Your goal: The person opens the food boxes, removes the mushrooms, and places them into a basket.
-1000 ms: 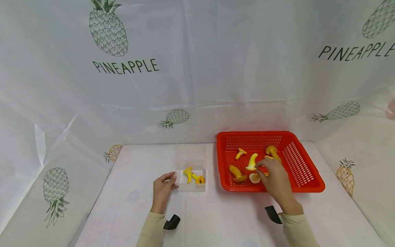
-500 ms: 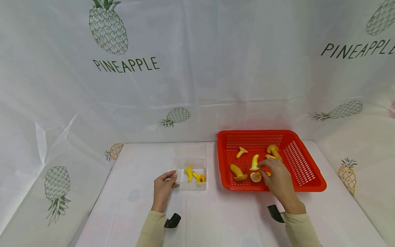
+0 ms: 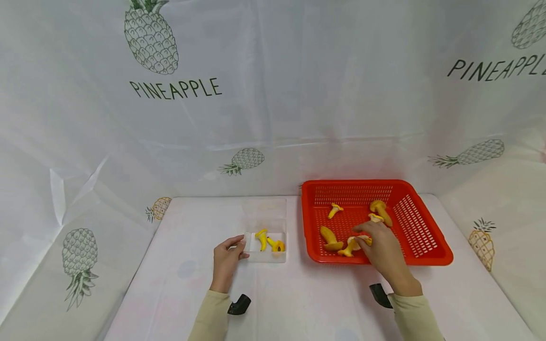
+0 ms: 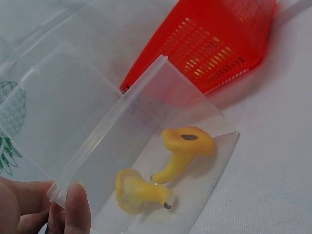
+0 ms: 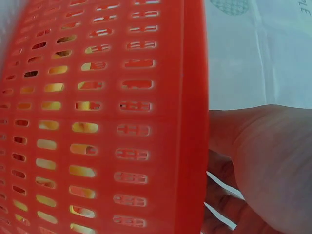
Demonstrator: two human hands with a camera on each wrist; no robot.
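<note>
My left hand (image 3: 228,263) pinches the near left rim of a clear plastic box (image 4: 141,109), thumb and fingers on either side. Two yellow chanterelle-like mushrooms (image 4: 183,148) lie inside it. My right hand (image 3: 384,246) is inside the red basket (image 3: 441,259), with thumb and index fingertips close together beside a yellow mushroom (image 3: 347,250) and a pale mushroom partly hidden there. Whether they grip either one cannot be made out. In the right wrist view the basket wall hides the fingertips; only the back part of the hand shows.
Other mushrooms lie in the basket: a brown one (image 3: 330,239) at front left, a small yellow one (image 3: 335,210) behind, and another brown one (image 3: 381,211) at back right. The box's clear lid (image 4: 53,107) hangs open behind it. A white pineapple-print sheet (image 3: 281,118) rises behind the table.
The yellow mushroom by my right fingertips has shifted toward the basket's near side and now covers part of the pale one. My left hand stays on the box.
</note>
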